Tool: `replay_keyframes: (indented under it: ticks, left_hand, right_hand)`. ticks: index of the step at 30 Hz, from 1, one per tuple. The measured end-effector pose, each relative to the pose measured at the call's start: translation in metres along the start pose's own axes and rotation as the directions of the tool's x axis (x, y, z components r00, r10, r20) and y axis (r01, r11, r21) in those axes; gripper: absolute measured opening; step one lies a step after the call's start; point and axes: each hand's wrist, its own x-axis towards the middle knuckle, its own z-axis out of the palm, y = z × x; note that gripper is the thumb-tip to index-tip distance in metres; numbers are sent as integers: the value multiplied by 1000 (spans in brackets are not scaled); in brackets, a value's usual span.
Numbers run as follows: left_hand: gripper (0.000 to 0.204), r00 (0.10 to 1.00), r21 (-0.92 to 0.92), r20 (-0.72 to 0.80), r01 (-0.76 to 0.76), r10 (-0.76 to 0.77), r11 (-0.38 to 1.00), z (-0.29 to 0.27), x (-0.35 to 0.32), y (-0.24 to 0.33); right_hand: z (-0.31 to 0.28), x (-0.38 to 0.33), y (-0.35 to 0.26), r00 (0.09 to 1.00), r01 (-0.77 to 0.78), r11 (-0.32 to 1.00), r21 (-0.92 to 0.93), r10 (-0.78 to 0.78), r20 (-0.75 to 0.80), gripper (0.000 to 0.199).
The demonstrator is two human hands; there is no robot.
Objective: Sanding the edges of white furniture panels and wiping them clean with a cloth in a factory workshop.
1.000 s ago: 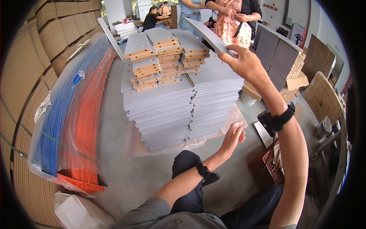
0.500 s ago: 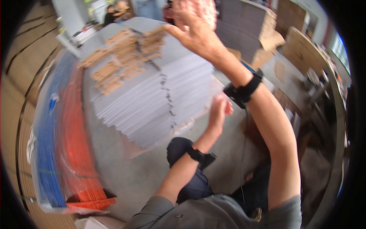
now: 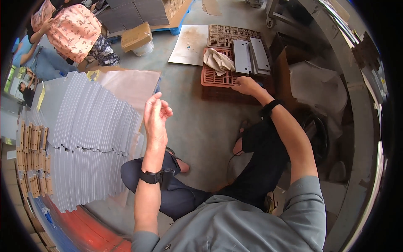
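Observation:
My left hand (image 3: pixel 156 117) is raised to the right of a big stack of grey sheets (image 3: pixel 90 138). Its fingers are loosely bent and apart, with nothing in them. Farther right, my right hand (image 3: pixel 247 86) is at the near edge of a red-brown plastic crate (image 3: pixel 214 79), its fingers curled together. Whether they hold anything is hidden. Just beyond that hand, a crumpled pale cloth (image 3: pixel 219 62) and several flat grey panels with holes (image 3: pixel 242 56) lie on the crate.
Brown notched strips (image 3: pixel 31 147) sit on the stack's left part. A carton (image 3: pixel 136 37) rests on a white bucket (image 3: pixel 143 49). Other people, one in a pink patterned top (image 3: pixel 77 31), are at the far left. A white board (image 3: pixel 189 45) lies beside the crate; a long bench edge (image 3: pixel 364 126) runs along the right.
The view has swung right, bringing the crate into sight. My right hand, earlier raised with fingers spread beyond the stack, is now down at the crate. My left hand is now beside the stack.

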Motion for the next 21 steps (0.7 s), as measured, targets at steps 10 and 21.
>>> replay_keyframes:
  ticks: [10,21]
  left_hand:
    - [34,872,181,208,411,-444,893,81,29,-112]
    - [31,669,160,564,485,-483,859,143,57,-113]
  right_hand:
    - [22,96,120,908,-360,927,-108,321,-269,89]
    - [92,109,149,847,-447,883,-143,367,-384,72]
